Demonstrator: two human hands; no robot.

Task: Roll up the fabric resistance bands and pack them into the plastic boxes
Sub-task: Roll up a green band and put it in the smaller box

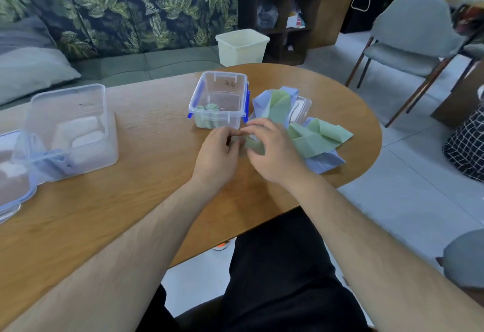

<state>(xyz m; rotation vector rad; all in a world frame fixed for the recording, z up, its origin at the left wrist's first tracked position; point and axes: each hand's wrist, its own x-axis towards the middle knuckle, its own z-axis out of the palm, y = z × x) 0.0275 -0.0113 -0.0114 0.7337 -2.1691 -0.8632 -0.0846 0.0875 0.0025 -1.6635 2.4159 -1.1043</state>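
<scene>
Both hands meet over a green band (253,146) lying on the wooden table (131,200). My left hand (217,153) pinches its left end with curled fingers. My right hand (269,150) curls over the band from the right and holds it. A loose heap of green and blue bands (311,135) lies just right of my hands. Behind my hands stands a small clear plastic box (218,101) with blue clips, open on top. Two rolled green bands (208,107) sit in its near left corner.
A larger clear box (70,132) stands at the table's left, with a lid (10,174) at the left edge. A clear lid (301,109) lies partly under the heap. Behind the table are a sofa, a cream bin (242,47) and a grey chair (411,43).
</scene>
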